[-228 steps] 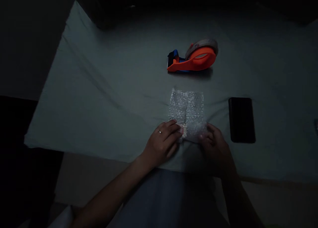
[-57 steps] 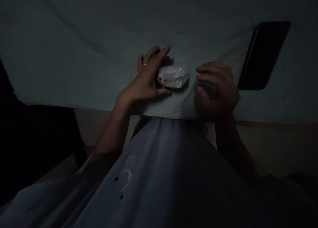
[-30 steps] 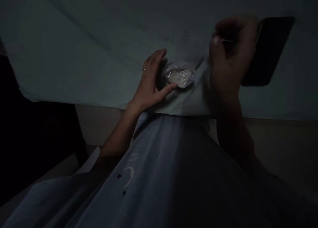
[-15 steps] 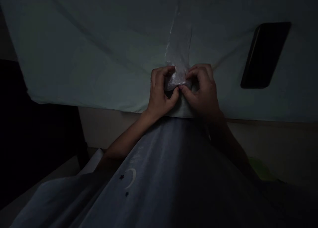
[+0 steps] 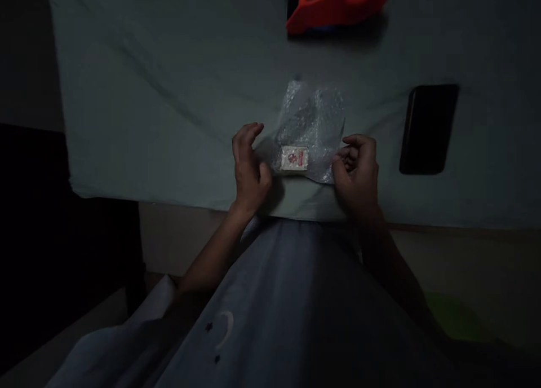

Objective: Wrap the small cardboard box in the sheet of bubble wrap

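Observation:
A sheet of clear bubble wrap (image 5: 313, 114) lies spread on the cloth near the table's front edge. At its lower left sits a small whitish packet (image 5: 295, 158) with red print; whether wrap covers it I cannot tell. My left hand (image 5: 250, 165) is just left of the packet, thumb and fingers apart, holding nothing. On the other side, my right hand (image 5: 358, 171) pinches the right edge of the bubble wrap between thumb and fingers.
Beyond the wrap stands an orange-red tape dispenser (image 5: 338, 10), cut off by the top of the view. A black phone (image 5: 429, 129) lies to the right on the pale green tablecloth (image 5: 169, 151). The light is dim.
My hands have moved apart and the crumpled bubble wrap is opened out flat, with the packet now showing. My left hand has let go. The view has shifted, bringing the tape dispenser in.

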